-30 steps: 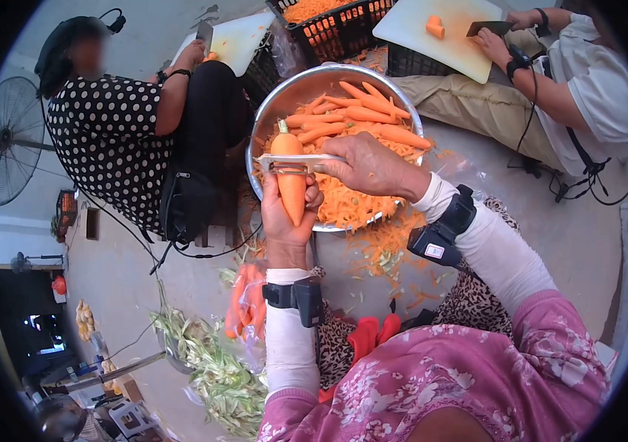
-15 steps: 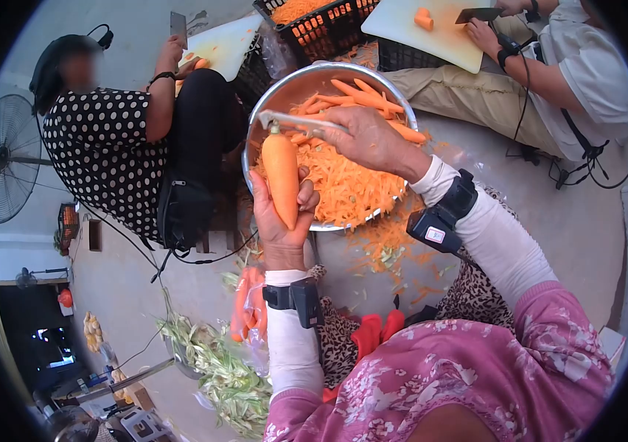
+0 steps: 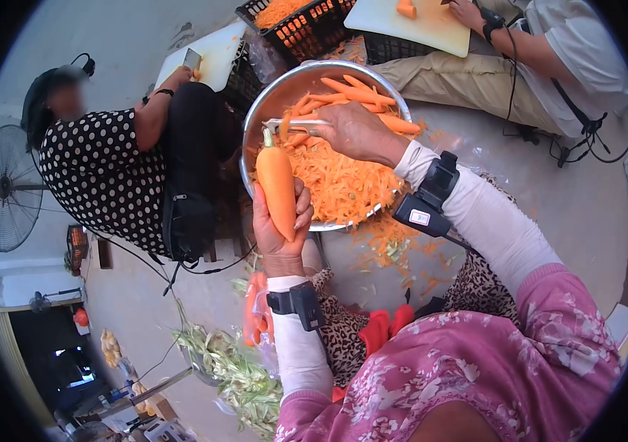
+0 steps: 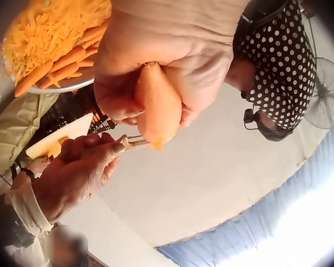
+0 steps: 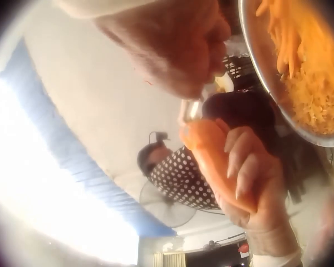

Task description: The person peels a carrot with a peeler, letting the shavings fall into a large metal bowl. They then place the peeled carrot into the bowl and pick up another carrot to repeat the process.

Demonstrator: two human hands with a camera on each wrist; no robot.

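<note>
My left hand (image 3: pixel 282 237) grips a thick carrot (image 3: pixel 276 184) by its lower, tapered part, stem end up. Across the carrot's top, my right hand (image 3: pixel 362 131) holds a peeler (image 3: pixel 303 124) by its handle, the blade end close by the stem. A strip of orange peel hangs at the peeler's head. In the left wrist view the peeler's frame (image 4: pixel 134 143) overlaps the carrot's thick end. Both hands are over a large metal bowl (image 3: pixel 270 99) with carrot peelings (image 3: pixel 351 180) and several whole carrots (image 3: pixel 358 90) in it.
Two people sit across from me at cutting boards (image 3: pixel 410 29), with a black crate (image 3: pixel 306 33) of orange pieces between them. Peelings (image 3: pixel 391 247) litter the floor before me. By my left arm lie a bag of carrots (image 3: pixel 256 309) and a heap of pale green leaves (image 3: pixel 244 383).
The peeler has gone from midway along the carrot up to its stem end and drawn slightly back toward my right. The left hand still holds the carrot. The head view has shifted a little.
</note>
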